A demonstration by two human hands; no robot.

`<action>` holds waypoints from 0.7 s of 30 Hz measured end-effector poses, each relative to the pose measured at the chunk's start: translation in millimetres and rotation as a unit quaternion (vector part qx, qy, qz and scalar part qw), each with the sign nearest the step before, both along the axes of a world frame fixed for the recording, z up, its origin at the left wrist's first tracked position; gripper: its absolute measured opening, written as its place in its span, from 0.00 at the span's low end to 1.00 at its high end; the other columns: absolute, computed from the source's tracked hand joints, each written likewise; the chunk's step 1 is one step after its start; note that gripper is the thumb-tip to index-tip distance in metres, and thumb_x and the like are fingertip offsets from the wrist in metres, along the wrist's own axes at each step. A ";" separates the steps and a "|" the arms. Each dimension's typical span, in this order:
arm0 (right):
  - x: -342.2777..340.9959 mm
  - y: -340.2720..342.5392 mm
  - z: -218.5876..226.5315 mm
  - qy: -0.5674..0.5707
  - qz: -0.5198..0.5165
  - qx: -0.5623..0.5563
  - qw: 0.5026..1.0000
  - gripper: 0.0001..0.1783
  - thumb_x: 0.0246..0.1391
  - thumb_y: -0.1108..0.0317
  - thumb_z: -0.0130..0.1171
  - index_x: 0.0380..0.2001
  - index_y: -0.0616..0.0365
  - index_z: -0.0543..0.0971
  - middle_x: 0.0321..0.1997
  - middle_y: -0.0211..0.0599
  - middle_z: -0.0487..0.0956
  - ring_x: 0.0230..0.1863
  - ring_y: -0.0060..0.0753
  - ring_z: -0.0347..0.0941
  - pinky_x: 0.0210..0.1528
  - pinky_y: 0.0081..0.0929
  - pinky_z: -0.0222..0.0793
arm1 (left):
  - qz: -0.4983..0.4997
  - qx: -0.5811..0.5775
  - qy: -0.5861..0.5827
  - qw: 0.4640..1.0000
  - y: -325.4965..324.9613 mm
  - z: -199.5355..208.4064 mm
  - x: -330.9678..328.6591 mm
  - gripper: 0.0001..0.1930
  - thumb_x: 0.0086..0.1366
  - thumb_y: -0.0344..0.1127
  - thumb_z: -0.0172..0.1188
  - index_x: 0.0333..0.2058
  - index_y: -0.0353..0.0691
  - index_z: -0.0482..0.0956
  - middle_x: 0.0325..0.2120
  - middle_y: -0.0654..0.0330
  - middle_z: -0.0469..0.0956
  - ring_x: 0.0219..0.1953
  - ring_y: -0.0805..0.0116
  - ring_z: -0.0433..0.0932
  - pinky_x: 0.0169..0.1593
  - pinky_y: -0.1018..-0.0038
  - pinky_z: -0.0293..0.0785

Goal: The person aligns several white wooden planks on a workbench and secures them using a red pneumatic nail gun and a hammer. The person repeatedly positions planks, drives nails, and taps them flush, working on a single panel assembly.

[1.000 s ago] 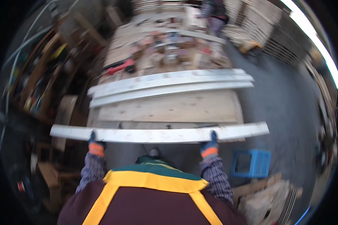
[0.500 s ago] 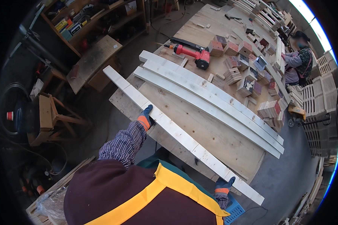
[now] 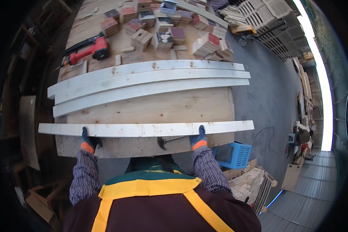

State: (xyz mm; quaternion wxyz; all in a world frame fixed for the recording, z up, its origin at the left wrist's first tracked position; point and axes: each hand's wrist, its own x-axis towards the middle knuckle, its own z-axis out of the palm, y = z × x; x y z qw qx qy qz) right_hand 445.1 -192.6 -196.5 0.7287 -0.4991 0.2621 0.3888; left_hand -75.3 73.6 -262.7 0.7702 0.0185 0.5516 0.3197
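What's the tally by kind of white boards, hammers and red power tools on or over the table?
White boards: 4 (1 held by the left hand and right hand, 3 lying together)
Hammer: 1
Red power tool: 1
Total: 6

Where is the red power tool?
Head view, upper left: the red power tool lies left of the wood blocks, just beyond the group of white boards.
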 end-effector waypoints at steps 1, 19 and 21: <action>0.9 5.3 -6.0 -0.007 -0.018 -0.040 0.999 0.26 0.52 0.49 0.66 0.52 0.46 0.76 0.53 0.28 0.78 0.52 0.37 0.75 0.54 0.44 0.71 | -0.032 -0.037 -0.035 0.998 -0.4 9.0 -3.3 0.43 0.56 0.75 0.52 0.54 0.40 0.73 0.45 0.48 0.78 0.49 0.53 0.73 0.48 0.56 0.70; -1.4 31.3 -71.9 0.114 0.152 -0.043 0.981 0.26 0.52 0.49 0.65 0.51 0.49 0.78 0.34 0.30 0.80 0.31 0.23 0.73 0.33 0.25 0.71 | -0.737 0.504 0.371 0.254 -205.2 174.1 648.8 0.53 0.43 0.63 0.71 0.62 0.36 0.62 0.58 0.45 0.67 0.61 0.45 0.65 0.64 0.60 0.60; 5.7 36.5 -55.5 0.150 0.154 -0.011 0.977 0.26 0.53 0.50 0.64 0.52 0.49 0.77 0.34 0.30 0.80 0.30 0.22 0.73 0.33 0.24 0.71 | -0.755 0.458 0.394 0.258 -205.4 167.0 668.5 0.44 0.45 0.61 0.70 0.57 0.39 0.69 0.52 0.47 0.74 0.54 0.47 0.73 0.58 0.61 0.69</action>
